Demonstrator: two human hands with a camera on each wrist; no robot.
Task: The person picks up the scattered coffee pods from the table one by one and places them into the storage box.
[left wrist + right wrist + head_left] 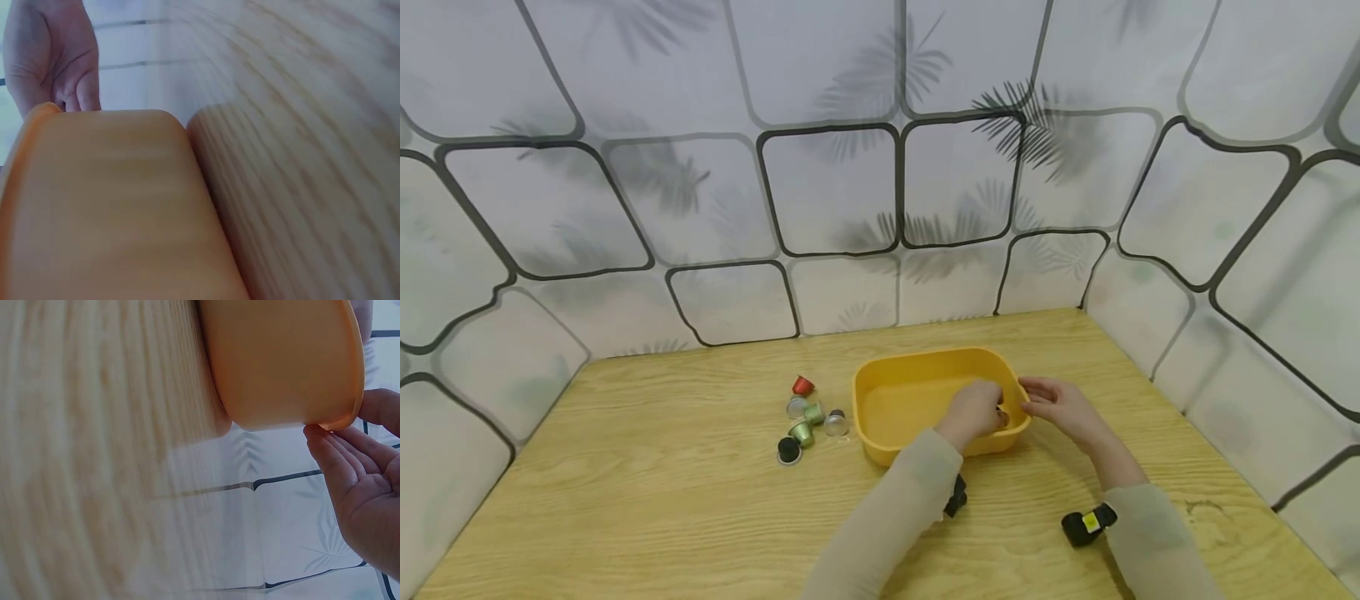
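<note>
A yellow plastic basin (901, 392) stands on the wooden table. My left hand (973, 412) reaches down into its right end, fingers bent. Small dark and brown bits (1002, 416) show at those fingertips; I cannot tell whether they are gripped. At the basin's right end, my right hand (1063, 408) holds the rim, thumb on one side and fingertips under the lip, as the right wrist view shows. In the left wrist view, the basin's outer wall (119, 200) hides my left fingertips.
Left of the basin lie several coffee capsules: a red one (802, 386), green ones (802, 433), a black one (789, 450) and silvery ones (836, 423). A patterned curtain (831, 192) surrounds the table's back and sides.
</note>
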